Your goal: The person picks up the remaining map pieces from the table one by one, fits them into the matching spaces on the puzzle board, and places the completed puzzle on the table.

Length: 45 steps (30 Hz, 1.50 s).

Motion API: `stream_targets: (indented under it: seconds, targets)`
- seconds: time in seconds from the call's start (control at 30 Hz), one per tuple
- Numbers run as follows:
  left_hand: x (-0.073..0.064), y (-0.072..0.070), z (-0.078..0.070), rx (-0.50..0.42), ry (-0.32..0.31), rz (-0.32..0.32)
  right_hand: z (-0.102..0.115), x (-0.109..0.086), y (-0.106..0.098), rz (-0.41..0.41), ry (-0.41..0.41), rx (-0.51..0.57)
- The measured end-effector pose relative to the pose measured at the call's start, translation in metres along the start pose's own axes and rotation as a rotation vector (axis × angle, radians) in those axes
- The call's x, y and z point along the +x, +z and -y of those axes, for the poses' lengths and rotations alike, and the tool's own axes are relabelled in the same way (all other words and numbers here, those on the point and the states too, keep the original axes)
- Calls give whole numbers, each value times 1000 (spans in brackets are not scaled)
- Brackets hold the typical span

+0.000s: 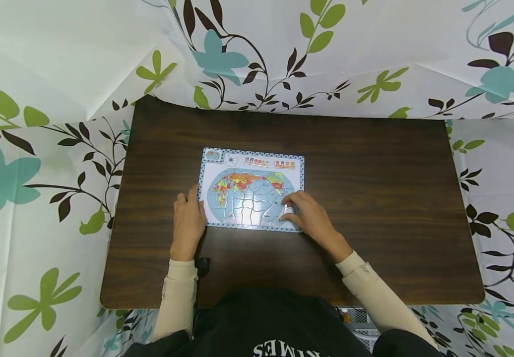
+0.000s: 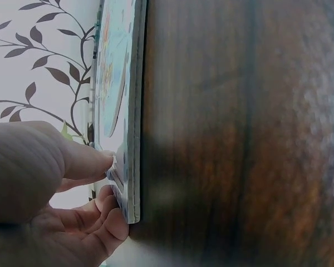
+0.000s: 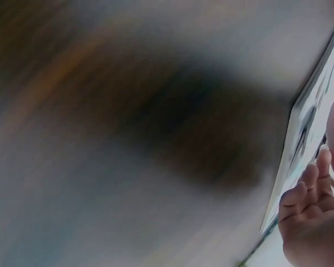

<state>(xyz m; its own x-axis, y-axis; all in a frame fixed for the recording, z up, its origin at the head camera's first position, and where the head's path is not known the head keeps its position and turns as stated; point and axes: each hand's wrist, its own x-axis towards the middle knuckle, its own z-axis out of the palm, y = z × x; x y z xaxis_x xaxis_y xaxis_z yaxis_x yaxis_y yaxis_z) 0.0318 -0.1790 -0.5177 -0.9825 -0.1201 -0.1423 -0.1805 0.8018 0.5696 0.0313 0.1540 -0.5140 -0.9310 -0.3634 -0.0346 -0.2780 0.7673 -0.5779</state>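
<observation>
A flat world-map jigsaw puzzle point(image 1: 250, 191) in a blue-bordered tray lies on the dark wooden table, with coloured land pieces and glare on its lower pieces. My left hand point(image 1: 188, 215) holds its left edge. In the left wrist view, the thumb point(image 2: 89, 161) touches the top face while bent fingers lie against the edge of the puzzle board point(image 2: 134, 139). Over the lower right part of the puzzle is my right hand point(image 1: 308, 218), thumb and fingers spread apart. The right wrist view shows its fingers point(image 3: 306, 197) loosely bent near the board's edge; fingertip contact is unclear.
The brown wooden table point(image 1: 386, 198) extends well to the right of the puzzle. A white cloth with leaf and flower print point(image 1: 275, 59) hangs behind and around it. Just in front of the table's near edge is the person's black-clothed body point(image 1: 279, 322).
</observation>
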Motion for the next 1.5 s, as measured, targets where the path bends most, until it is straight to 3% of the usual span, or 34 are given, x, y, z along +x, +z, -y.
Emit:
stream_targets:
  seconds: [0.17,0.6,0.93,1.2,1.5]
  targets:
    - [-1,-2,0,5,1,-16,-5,-6,-8,-39,74,-9]
    - [-6,-6,-4,11,16,-38,7,-16,1,-90,89,-42]
    - [-9,-10,-7,10,16,-44,12,-22,1,-155,43,-115]
    - [-11,-15,-9,15,12,0,12,-25,2,-186,-11,-175]
    - [-13,-6,-13,16,-36,66,12,-26,3,-179,63,-237]
